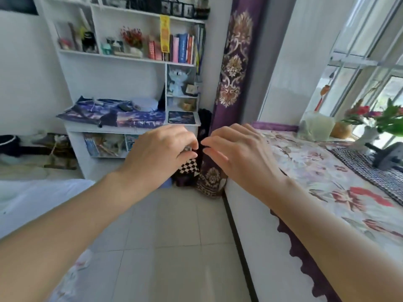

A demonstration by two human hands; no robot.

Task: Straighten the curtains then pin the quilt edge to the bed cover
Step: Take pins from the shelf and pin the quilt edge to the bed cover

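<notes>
A purple curtain [234,62] with gold floral patterns hangs bunched in a narrow column at the corner, down to the floor. Both my hands are raised in front of it at mid-height. My left hand [161,151] has its fingers curled around a small metallic thing, too small to identify. My right hand [235,151] is close beside it, fingers apart and empty, fingertips near the curtain's left edge. A white quilt [32,199] lies at the lower left. A floral cover [327,177] with a purple scalloped edge lies on the window ledge at right.
A white shelf desk [130,88] with books and ornaments stands behind my hands. Dark bags [189,168] sit on the floor by the curtain foot. Flowers [379,120] and a jar stand by the window. The tiled floor [165,236] runs between bed and ledge.
</notes>
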